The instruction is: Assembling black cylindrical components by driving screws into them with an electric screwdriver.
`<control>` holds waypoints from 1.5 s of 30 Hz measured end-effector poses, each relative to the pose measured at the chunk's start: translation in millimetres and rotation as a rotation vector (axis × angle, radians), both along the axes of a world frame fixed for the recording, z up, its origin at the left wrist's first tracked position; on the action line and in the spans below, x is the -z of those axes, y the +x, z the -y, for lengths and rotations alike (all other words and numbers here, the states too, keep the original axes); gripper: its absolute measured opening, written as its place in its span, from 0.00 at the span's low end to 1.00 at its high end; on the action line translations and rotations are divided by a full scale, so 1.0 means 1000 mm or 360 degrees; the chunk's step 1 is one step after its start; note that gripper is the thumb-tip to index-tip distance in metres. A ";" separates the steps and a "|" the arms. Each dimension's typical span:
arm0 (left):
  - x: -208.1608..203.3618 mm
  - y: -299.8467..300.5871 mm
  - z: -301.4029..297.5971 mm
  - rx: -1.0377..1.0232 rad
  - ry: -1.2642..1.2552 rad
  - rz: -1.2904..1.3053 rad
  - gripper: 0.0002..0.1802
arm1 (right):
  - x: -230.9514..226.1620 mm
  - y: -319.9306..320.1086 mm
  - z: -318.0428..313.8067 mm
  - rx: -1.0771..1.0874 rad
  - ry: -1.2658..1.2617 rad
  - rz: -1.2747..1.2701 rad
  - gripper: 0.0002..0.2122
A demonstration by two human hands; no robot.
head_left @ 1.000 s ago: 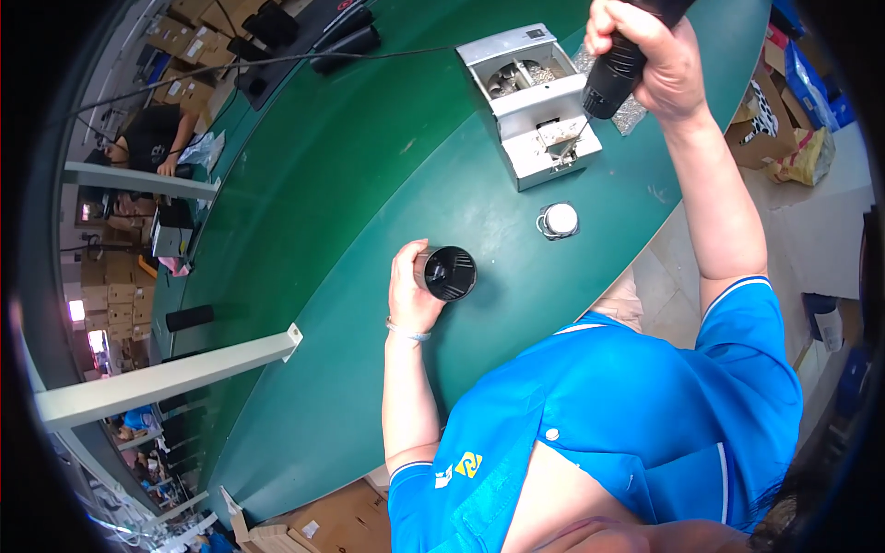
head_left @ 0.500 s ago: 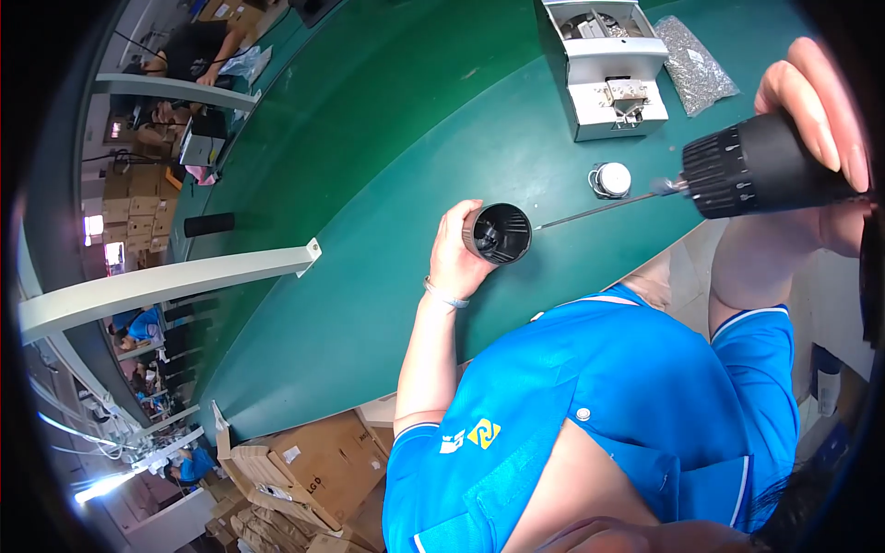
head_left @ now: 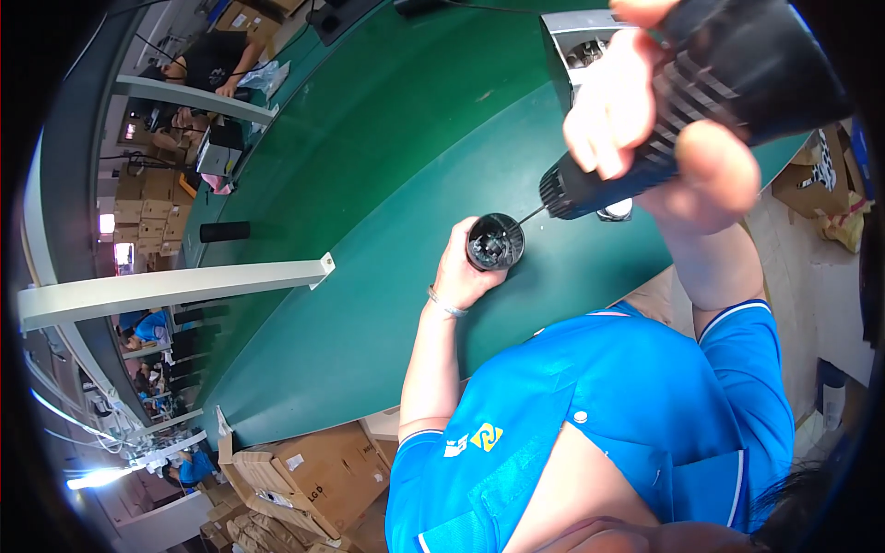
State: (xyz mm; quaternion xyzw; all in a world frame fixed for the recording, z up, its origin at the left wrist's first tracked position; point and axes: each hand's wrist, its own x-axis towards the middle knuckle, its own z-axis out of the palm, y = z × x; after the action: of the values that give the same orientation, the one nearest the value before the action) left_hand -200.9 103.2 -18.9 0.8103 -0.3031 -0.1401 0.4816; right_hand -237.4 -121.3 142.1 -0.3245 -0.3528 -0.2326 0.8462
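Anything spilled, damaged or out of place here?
Nothing stands out. The left grip holds the black cylinder; the right grip holds the black power driver, its bit slanting toward the cylinder. No spill or damage shows, though the right grip hides much of the grey box.

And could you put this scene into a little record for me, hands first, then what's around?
Left hand: holds a black cylinder, open end facing the camera
Right hand: grips a black power driver
Driver bit: points toward the cylinder; contact unclear
Partly hidden: white round item, pale box
Surface: green table
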 end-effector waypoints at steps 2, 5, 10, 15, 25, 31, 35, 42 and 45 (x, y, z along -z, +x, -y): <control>-0.002 0.000 0.001 0.0010 -0.0042 0.0033 0.35 | -0.002 -0.003 -0.005 0.0116 -0.0142 -0.0146 0.25; -0.005 -0.001 0.000 0.0039 -0.0030 0.0082 0.35 | -0.003 -0.007 -0.016 0.0315 -0.0415 -0.0377 0.25; -0.004 0.001 0.003 0.0063 -0.0016 0.0049 0.34 | 0.018 0.001 -0.024 0.0327 -0.0433 -0.0503 0.16; -0.002 0.004 0.001 0.0070 0.0047 -0.0041 0.34 | 0.025 0.005 -0.028 0.0378 -0.0454 -0.0539 0.12; -0.003 0.004 -0.001 0.0098 0.0076 -0.0086 0.35 | 0.030 0.009 -0.038 0.0450 -0.0407 -0.0650 0.15; -0.005 0.004 -0.002 0.0051 0.0117 -0.0120 0.35 | 0.028 0.009 -0.039 0.0409 -0.0449 -0.0691 0.15; -0.003 0.006 -0.001 0.0081 0.0136 -0.0055 0.35 | 0.035 0.012 -0.040 0.0319 -0.0480 -0.0656 0.15; 0.004 0.009 -0.002 0.0166 0.0062 0.0037 0.36 | 0.038 0.015 -0.045 0.0277 -0.0450 -0.0564 0.14; 0.007 0.008 0.000 0.0199 0.0017 0.0051 0.36 | 0.036 0.012 -0.044 0.0115 -0.0395 -0.0552 0.15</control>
State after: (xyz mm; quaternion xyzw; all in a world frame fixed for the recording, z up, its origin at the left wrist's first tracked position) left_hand -192.5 103.7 -25.6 0.7944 -0.3601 -0.1585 0.4627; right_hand -225.2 -77.8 106.4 -0.4738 -0.2159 -0.1583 0.8389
